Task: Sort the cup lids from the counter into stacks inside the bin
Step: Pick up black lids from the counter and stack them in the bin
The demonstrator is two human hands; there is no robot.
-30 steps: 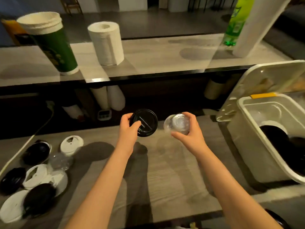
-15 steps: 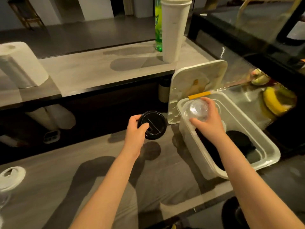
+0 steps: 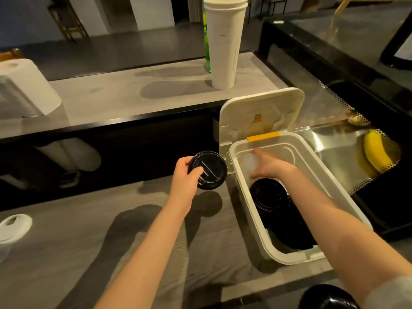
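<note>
My left hand [image 3: 186, 175] grips a black cup lid [image 3: 210, 169] by its left rim, holding it in the air just left of the white bin [image 3: 249, 204]. My right hand [image 3: 270, 167] reaches down inside the bin's far end, fingers around a clear dome lid [image 3: 251, 162], blurred by motion. Below that hand a stack of black lids [image 3: 268, 195] rests in the bin, with more black lids toward the near end. One white lid [image 3: 13, 227] lies on the counter at the far left.
The bin's hinged cover [image 3: 263, 114] stands open behind it. On the raised shelf stand a tall stack of white cups [image 3: 225, 43], a green bottle [image 3: 207, 54] and a paper towel roll [image 3: 24, 90]. A banana [image 3: 376, 152] lies right of the bin.
The view swung right from the lid pile to the bin. My right hand carried the clear lid over the rim and down inside. My left hand followed, keeping the black lid.
</note>
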